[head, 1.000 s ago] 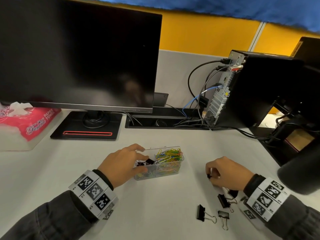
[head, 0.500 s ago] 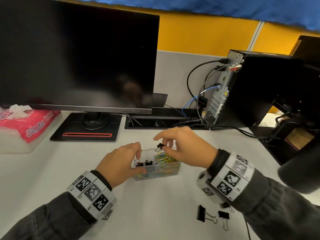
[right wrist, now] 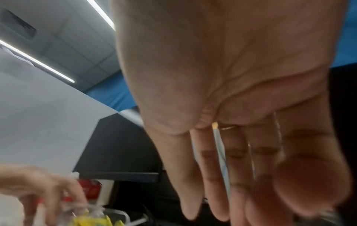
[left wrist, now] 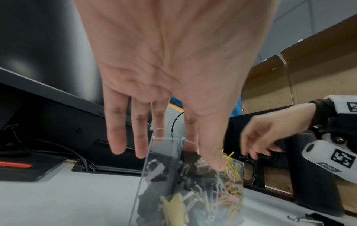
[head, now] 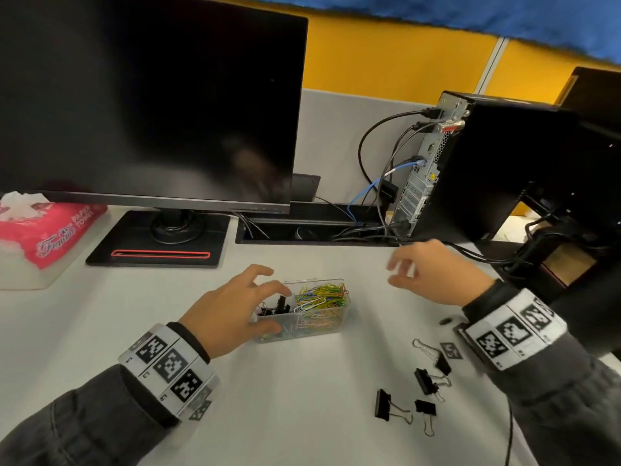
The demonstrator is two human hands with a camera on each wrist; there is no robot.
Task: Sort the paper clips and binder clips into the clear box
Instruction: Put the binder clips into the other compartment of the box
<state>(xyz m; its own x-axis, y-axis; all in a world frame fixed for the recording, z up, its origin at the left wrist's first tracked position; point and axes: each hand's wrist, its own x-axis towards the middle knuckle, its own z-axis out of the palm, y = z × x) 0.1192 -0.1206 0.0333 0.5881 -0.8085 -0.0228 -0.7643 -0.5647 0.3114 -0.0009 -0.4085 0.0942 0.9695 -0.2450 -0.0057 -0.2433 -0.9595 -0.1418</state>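
A clear box [head: 331, 326] stands mid-desk. Its right compartment holds coloured paper clips [head: 322, 294] and its left compartment black binder clips [head: 277, 306]. My left hand [head: 268, 309] grips the box's left end, thumb on the near wall and fingers over the far rim. The left wrist view shows the thumb [left wrist: 217, 163] pressed on the box [left wrist: 160, 175]. To the right of the box my right hand [head: 395, 272] hovers blurred and empty, its fingers [right wrist: 218, 191] spread straight. Several black binder clips [head: 430, 381] lie on the desk near my right wrist.
A dark monitor [head: 151, 95] on a flat black base [head: 158, 243] fills the back left. A pink tissue pack [head: 43, 230] sits at the far left. Behind my right hand are a computer tower [head: 487, 169] with cables, a cable slot [head: 319, 232] and a black arm mount [head: 571, 264].
My right hand picked a binder clip off the desk, carried it over the box, and has now pulled back to the right with nothing in it. The left hand stayed on the box.
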